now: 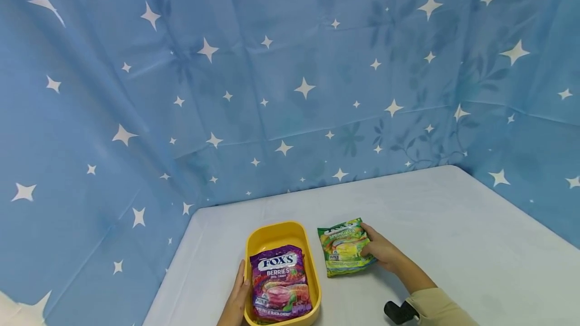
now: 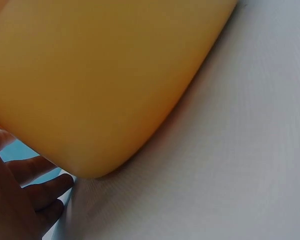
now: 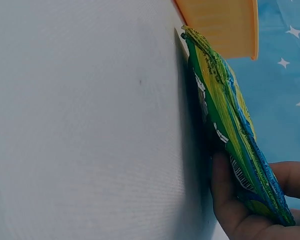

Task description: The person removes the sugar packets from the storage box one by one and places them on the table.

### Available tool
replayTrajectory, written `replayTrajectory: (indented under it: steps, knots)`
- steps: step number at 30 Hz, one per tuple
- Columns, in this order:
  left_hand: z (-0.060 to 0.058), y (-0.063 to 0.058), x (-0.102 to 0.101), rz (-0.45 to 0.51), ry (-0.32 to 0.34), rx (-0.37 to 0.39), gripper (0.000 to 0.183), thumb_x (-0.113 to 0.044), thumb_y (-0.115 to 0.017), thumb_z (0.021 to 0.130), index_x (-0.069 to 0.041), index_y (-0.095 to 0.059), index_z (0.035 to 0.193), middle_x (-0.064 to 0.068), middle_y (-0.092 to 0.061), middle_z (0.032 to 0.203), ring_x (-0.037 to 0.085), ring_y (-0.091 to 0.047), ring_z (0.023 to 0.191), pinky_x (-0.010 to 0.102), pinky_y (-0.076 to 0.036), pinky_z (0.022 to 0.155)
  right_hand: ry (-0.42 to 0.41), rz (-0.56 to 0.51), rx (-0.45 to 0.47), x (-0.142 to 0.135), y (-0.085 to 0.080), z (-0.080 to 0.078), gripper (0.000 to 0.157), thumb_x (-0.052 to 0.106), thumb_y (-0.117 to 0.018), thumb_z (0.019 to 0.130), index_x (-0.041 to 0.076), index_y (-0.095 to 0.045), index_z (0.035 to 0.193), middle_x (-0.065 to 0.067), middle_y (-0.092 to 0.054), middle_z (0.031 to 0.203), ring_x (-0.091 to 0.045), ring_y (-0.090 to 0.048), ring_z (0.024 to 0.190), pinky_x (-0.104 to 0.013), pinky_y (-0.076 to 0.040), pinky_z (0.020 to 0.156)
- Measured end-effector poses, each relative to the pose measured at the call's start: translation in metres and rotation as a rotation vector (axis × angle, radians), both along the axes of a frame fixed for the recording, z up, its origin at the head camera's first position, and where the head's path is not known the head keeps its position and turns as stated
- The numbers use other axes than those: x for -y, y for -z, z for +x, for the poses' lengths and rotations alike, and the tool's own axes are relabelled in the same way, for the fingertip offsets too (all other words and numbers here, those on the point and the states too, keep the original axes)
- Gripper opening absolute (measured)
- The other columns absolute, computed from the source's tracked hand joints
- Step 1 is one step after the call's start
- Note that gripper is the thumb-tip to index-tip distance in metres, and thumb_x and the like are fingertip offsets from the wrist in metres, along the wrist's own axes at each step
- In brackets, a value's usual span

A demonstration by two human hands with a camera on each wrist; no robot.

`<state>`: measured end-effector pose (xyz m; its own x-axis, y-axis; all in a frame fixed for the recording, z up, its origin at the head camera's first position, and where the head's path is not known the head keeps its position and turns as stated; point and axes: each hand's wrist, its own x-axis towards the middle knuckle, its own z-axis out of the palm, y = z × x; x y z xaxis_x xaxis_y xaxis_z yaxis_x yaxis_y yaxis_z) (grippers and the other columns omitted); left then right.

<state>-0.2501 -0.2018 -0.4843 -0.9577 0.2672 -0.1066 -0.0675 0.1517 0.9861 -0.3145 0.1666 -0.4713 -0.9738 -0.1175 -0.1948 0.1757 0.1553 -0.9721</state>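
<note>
A yellow plastic tub (image 1: pixel 315 280) with rounded corners stands on the white-covered table. Inside it lies a purple bag of Fox's Berries candy (image 1: pixel 277 280), face up. My left hand (image 1: pixel 237 293) holds the tub's left side, its thumb at the rim; the left wrist view shows the fingers (image 2: pixel 46 192) against the outer wall. To the right of the tub, my right hand (image 1: pixel 382 251) grips a green bag of Fox's candy (image 1: pixel 344 248) by its right edge. In the right wrist view this bag (image 3: pixel 225 107) tilts up from the table between thumb and fingers.
The white table (image 1: pixel 435 220) extends to the right and behind the tub. A blue curtain (image 1: pixel 290 89) with white stars hangs along its back and sides. A black strap device (image 1: pixel 401 312) sits at the right wrist, by a beige sleeve (image 1: pixel 437 306).
</note>
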Motion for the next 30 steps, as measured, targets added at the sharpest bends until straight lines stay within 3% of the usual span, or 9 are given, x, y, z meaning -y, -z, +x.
replayTrajectory:
  steps: [5,12,17,21,25,30]
  knots:
    - [0.0019,0.0016,0.0015,0.013,0.009,-0.017,0.071,-0.047,-0.025,0.098,-0.016,0.019,0.144,0.033,0.010,0.146,0.054,-0.029,0.126,0.049,-0.046,0.091,0.000,0.007,-0.004,0.0013,-0.0003,0.0023,0.093,-0.014,-0.049,0.068,0.004,-0.002,0.147,-0.031,0.000,0.148,-0.041,-0.038,0.117,-0.037,-0.041,0.084]
    - [0.0024,0.0027,0.0028,0.026,0.010,-0.020,0.072,-0.048,-0.025,0.098,-0.016,0.019,0.144,0.032,0.010,0.146,0.052,-0.031,0.125,0.049,-0.046,0.092,0.002,0.142,-0.024,0.0019,0.0004,0.0008,0.093,-0.013,-0.051,0.065,0.001,-0.008,0.146,-0.032,-0.004,0.147,-0.046,-0.024,0.126,-0.048,-0.035,0.093]
    - [0.0014,0.0042,0.0011,0.014,-0.017,0.015,0.074,-0.053,-0.026,0.096,-0.018,0.017,0.145,0.030,0.008,0.148,0.050,-0.034,0.124,0.047,-0.049,0.089,-0.006,0.190,-0.025,-0.0014,0.0037,0.0004,0.092,-0.012,-0.052,0.066,0.000,-0.008,0.145,-0.034,-0.005,0.146,-0.043,-0.031,0.118,-0.041,-0.039,0.082]
    - [0.0030,0.0074,-0.0007,0.013,-0.018,-0.012,0.071,-0.050,-0.026,0.097,-0.018,0.016,0.145,0.030,0.008,0.147,0.051,-0.032,0.125,0.049,-0.048,0.090,-0.014,0.235,-0.020,-0.0021,0.0019,0.0005,0.092,-0.011,-0.053,0.065,-0.001,-0.009,0.145,-0.035,-0.007,0.145,-0.042,-0.033,0.113,-0.038,-0.039,0.072]
    - [0.0047,0.0064,-0.0021,-0.041,-0.036,-0.049,0.069,-0.047,-0.024,0.098,-0.014,0.014,0.146,0.030,0.008,0.148,0.054,-0.018,0.130,0.055,-0.039,0.096,-0.039,0.297,-0.025,-0.0032,0.0046,-0.0039,0.093,-0.008,-0.054,0.064,-0.003,-0.009,0.145,-0.036,-0.009,0.144,-0.045,-0.030,0.115,-0.039,-0.039,0.072]
    - [0.0031,0.0004,-0.0040,-0.101,-0.094,-0.067,0.069,-0.046,-0.028,0.097,-0.015,0.007,0.147,0.022,0.008,0.151,0.050,0.003,0.134,0.063,-0.014,0.103,-0.032,0.393,-0.016,-0.0021,-0.0002,-0.0062,0.091,-0.007,-0.057,0.064,-0.006,-0.012,0.143,-0.037,-0.013,0.143,-0.050,-0.024,0.126,-0.052,-0.035,0.094]
